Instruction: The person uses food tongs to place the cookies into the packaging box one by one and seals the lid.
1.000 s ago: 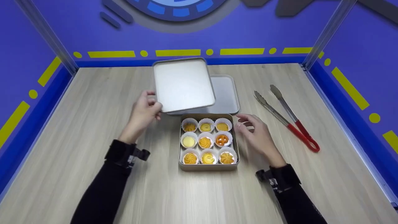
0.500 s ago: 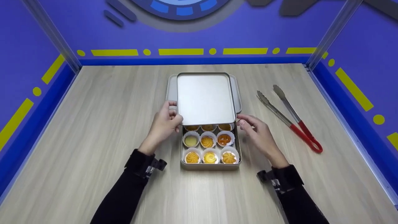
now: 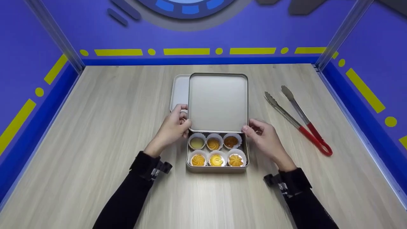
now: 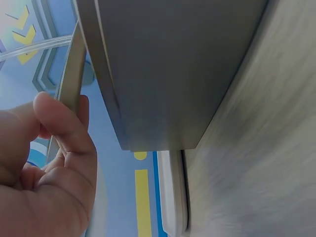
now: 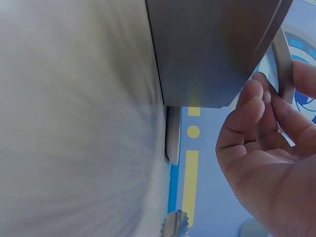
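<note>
A square metal lid [image 3: 218, 101] hovers tilted over the back of a metal tin [image 3: 217, 170]. My left hand [image 3: 172, 127] pinches the lid's left edge near its front corner, and my right hand [image 3: 266, 138] pinches the right edge. Two rows of cookies [image 3: 216, 160] in white paper cups show in the tin; the lid covers its back part. From the left wrist, the lid [image 4: 74, 69] is seen apart from the tin's side wall [image 4: 173, 74]. The right wrist view has the lid's edge [image 5: 283, 64] between thumb and fingers.
Behind the tin lies a pale flat tray [image 3: 180, 92], partly hidden by the lid. Metal tongs [image 3: 299, 122] with red handles lie spread on the right of the wooden table [image 3: 120, 95]. Blue walls [image 3: 254, 31] enclose the back and sides.
My left hand has brought the lid rightward and down from the back left to over the tin's back row. My right hand, earlier beside the tin, now holds the lid's right edge.
</note>
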A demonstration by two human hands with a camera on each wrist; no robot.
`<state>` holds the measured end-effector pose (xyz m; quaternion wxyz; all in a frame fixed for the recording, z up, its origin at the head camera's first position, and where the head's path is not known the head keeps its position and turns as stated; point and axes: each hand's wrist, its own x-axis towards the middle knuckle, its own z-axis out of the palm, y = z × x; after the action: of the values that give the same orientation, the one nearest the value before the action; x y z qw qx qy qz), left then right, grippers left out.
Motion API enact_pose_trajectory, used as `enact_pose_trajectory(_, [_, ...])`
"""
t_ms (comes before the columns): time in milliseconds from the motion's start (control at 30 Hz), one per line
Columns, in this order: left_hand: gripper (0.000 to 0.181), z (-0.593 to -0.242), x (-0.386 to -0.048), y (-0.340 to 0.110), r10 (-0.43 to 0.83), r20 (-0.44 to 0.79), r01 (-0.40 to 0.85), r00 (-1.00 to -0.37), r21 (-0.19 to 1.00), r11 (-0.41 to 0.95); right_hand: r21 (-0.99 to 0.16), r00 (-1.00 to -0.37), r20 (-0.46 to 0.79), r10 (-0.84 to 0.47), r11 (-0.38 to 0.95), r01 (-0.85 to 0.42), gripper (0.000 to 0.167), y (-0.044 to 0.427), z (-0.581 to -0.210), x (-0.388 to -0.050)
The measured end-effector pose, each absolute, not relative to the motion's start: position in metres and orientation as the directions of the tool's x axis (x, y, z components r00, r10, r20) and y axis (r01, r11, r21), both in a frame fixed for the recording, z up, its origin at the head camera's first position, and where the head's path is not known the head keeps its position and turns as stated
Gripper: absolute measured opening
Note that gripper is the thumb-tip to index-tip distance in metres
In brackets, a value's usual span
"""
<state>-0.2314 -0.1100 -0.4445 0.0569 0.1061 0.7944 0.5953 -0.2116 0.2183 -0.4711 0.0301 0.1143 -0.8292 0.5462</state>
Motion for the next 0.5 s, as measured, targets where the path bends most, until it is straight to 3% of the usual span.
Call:
enact_pose_trajectory(267, [0.026,-0.4402,-0.2287,-0.1091,0.302,0.046,0.124,-0.952,0.961,0.246,-0.925,-0.971,0.205,-0.124,0.3,-0.234,0.032,0.2211,-0.4685,-0.2111])
enact_pose_trajectory(500, [0.026,-0.4385,-0.2273,-0.1106,0.337,0.08,0.148,-0.938,0.972,0.184,-0.965,-0.974,0.185,-0.127,0.163,-0.205,0.029,0.2208,-0.4674,-0.2107])
